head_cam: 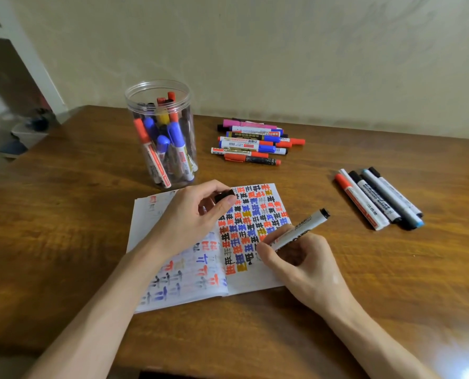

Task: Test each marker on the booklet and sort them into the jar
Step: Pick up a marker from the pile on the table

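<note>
An open booklet (252, 280) lies on the wooden table, its pages covered with red, blue, black and yellow marks. My right hand (299, 261) grips a white marker with a black end (305, 227), tip down on the right page beside a fresh black mark. My left hand (192, 217) rests on the left page and pinches a black cap (224, 195) between thumb and fingers. A clear plastic jar (160, 132) stands upright behind the booklet, with several red, blue, black and yellow markers inside.
A pile of several markers (255, 140) lies behind the booklet, right of the jar. A second group of several markers (378, 198) lies at the right. The table's far edge meets a wall; its left edge drops to a floor.
</note>
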Demonstrator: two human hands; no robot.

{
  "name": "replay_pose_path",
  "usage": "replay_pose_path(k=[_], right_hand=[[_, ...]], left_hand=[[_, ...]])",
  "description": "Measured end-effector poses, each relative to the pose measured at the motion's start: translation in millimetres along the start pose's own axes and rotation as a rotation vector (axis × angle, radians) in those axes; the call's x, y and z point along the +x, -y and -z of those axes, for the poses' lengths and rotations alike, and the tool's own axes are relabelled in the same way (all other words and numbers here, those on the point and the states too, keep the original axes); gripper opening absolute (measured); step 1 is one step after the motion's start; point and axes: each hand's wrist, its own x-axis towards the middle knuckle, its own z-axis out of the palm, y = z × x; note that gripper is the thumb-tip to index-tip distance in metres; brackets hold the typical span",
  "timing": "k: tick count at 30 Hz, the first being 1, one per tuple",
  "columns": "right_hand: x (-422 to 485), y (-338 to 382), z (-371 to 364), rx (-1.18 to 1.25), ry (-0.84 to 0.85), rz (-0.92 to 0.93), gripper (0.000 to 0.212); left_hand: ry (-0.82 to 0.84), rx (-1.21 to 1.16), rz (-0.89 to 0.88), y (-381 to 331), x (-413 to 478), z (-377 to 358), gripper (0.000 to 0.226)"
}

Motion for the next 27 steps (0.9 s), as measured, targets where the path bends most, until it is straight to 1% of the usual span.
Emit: replay_pose_path(k=[6,12,21,27], right_hand=[[0.1,-1.1,-0.7,-0.060,-0.005,0.036,0.009],[-0.1,-2.8,1.6,-0.026,-0.034,0.050,0.009],[-0.8,-1.5,-0.1,-0.042,0.019,0.048,0.010],[0.0,-1.9,1.4,-0.039,-0.006,0.041,0.010]], left_hand=[[0.003,0.009,-0.011,1.3,0.5,0.2,0.021],[0.001,0.010,-0.001,1.4,0.0,0.4,0.022],[0.000,0.024,-0.009,1.8,0.6,0.4,0.025],[0.001,0.022,-0.007,2.1,0.1,0.9,0.024]])
